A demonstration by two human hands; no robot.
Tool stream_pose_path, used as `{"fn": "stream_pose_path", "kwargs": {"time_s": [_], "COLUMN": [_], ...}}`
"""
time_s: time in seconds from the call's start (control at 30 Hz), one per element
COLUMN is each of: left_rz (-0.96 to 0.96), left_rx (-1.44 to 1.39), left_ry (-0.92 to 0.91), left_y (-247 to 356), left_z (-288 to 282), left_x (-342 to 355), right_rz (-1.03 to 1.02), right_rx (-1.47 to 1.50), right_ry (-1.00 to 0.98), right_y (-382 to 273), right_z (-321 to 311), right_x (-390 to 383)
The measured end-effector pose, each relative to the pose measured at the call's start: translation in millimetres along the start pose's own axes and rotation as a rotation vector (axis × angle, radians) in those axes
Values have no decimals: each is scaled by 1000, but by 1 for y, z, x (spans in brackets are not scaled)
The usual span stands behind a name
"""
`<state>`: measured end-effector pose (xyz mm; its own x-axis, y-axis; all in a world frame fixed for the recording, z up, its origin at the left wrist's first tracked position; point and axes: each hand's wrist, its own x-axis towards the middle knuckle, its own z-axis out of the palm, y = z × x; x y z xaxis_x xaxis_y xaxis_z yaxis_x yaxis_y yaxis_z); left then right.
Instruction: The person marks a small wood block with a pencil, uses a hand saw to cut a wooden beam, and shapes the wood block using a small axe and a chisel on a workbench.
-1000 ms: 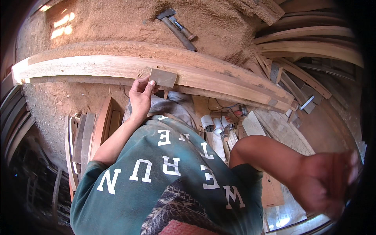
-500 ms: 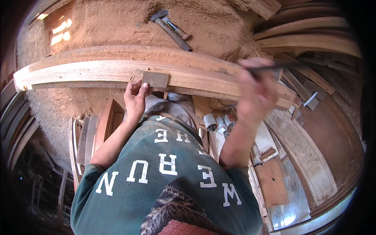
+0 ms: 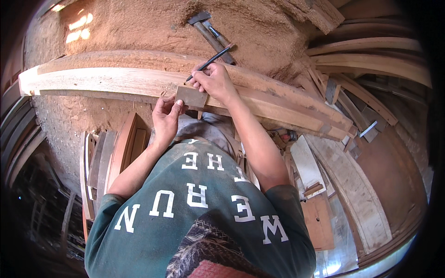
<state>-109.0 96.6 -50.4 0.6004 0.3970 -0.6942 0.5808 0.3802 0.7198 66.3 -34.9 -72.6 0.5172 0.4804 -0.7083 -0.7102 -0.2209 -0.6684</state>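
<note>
Block (image 3: 191, 97) held on the beam (image 3: 111, 78), pencil (image 3: 211, 61) by it: seemingly a marking step.
The left hand's (image 3: 166, 116) grip pinches the flat, rectangular block at the beam's near edge; the stroke calls for it steady. The right hand's (image 3: 217, 82) grip closes round the slim, dark pencil, tip near the block's far edge. Beyond the pale wooden beam, a hammer (image 3: 212, 41) lies on grainy sawdust (image 3: 139, 28).

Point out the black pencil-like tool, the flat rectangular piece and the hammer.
Black pencil-like tool (image 3: 214, 59): head view, on its shaft.
Flat rectangular piece (image 3: 192, 96): head view, on the middle of its broad face.
Hammer (image 3: 210, 40): head view, on its handle, below the head.
</note>
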Motion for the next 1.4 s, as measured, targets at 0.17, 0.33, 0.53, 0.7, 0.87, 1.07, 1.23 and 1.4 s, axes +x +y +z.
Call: {"fn": "stream_pose_path", "kwargs": {"time_s": [0.17,0.33,0.53,0.7,0.87,1.07,1.23,1.4], "left_rz": [10,2,-7,-9,-22,-21,-22,1], "left_rx": [-41,-28,-77,-56,-72,-74,-71,-116], "left_ry": [4,5,-1,-15,-3,-17,-15,-26], "left_y": [3,4,8,4,6,3,4,1], "left_z": [3,3,5,1,4,2,2,2], "left_x": [-1,-1,-1,0,-1,0,0,0], "right_rz": [24,35,49,55,58,68,61,61], "right_rx": [-87,-73,-78,-73,-86,-72,-111,-57], "right_ry": [-3,-28,-36,-53,-71,-44,-54,-66], "right_y": [-4,-1,1,-3,-1,-1,-1,3], "right_z": [2,2,2,2,1,3,3,0], "right_x": [2,5,6,4,4,4,5,5]}}
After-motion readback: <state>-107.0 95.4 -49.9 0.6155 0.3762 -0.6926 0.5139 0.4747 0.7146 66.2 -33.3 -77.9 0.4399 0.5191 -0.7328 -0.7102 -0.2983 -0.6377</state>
